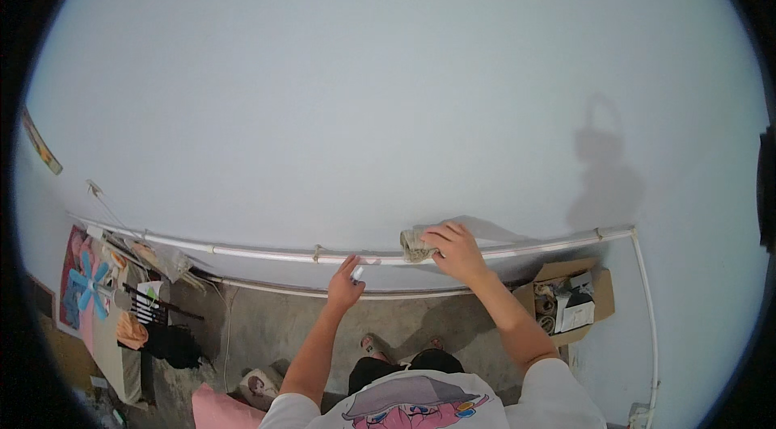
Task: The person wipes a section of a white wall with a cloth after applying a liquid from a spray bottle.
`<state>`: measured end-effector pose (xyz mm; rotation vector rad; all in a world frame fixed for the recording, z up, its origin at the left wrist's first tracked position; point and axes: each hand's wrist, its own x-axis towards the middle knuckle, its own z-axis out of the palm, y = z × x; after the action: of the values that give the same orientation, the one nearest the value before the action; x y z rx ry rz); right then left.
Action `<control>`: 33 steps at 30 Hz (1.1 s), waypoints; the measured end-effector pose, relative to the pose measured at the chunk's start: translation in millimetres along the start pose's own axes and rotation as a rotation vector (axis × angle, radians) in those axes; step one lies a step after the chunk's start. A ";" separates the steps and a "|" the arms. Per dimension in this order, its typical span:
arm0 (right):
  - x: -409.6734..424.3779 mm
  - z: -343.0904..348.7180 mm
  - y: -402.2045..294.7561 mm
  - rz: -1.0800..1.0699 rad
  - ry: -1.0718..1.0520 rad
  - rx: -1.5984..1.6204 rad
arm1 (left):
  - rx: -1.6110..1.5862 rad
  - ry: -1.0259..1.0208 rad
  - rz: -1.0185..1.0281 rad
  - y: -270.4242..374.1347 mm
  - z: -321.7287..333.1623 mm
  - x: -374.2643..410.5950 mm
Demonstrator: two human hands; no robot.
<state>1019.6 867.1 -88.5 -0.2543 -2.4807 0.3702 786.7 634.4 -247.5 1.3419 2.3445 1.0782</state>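
A white pipe (260, 254) runs along the white wall in front of me, at about hand height. My right hand (459, 252) grips a folded grey-beige cloth (414, 246), which lies against the pipe and wraps partly over it. To the left of the cloth, my left hand (347, 286) has its fingertips at the pipe. A small whitish thing (357, 273) shows between its thumb and fingers; whether the hand holds it cannot be told.
Thin ties (317, 253) sit on the pipe. An open cardboard box (603, 299) of odds and ends stands at right. At left are a blue-bladed fan (91, 285), a black rack (151, 308) and cloths. A pink item (221, 409) lies behind on the concrete floor (279, 320).
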 end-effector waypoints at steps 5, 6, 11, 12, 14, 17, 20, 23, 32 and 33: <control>34.2 -45.7 -18.8 -0.117 0.086 -0.035 | -0.006 0.033 -0.008 -7.5 5.0 -4.6; 40.8 -56.7 -20.4 -0.146 0.126 -0.058 | 0.004 0.017 -0.009 -4.2 4.6 -2.0; 84.6 -123.2 -42.3 -0.213 0.270 -0.208 | -0.053 -0.017 -0.008 -0.1 1.2 0.6; 98.5 -135.2 -52.4 -0.238 0.299 -0.220 | -0.028 0.044 0.086 -22.8 7.5 -2.6; 116.9 -159.4 -60.9 -0.249 0.356 -0.265 | 0.001 -0.039 0.046 -17.9 1.5 2.4; 141.4 -196.3 -79.6 -0.250 0.424 -0.370 | 0.042 -0.090 0.106 -16.8 -8.5 4.2; 159.3 -218.9 -96.1 -0.240 0.479 -0.380 | 0.060 -0.109 0.153 -25.1 -12.5 8.3; 160.1 -226.9 -98.2 -0.232 0.524 -0.430 | -0.003 -0.209 0.076 -16.9 -20.2 4.9; 116.1 -168.8 -98.6 -0.195 0.388 -0.433 | -0.051 -0.231 0.058 -22.2 -28.3 2.7; 110.7 -159.5 -96.0 -0.202 0.372 -0.422 | -0.055 -0.229 0.060 -23.2 -28.5 1.5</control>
<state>1018.0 838.4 126.2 -0.2163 -2.1643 -0.2689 755.9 614.7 -243.5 1.4408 2.1083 0.9431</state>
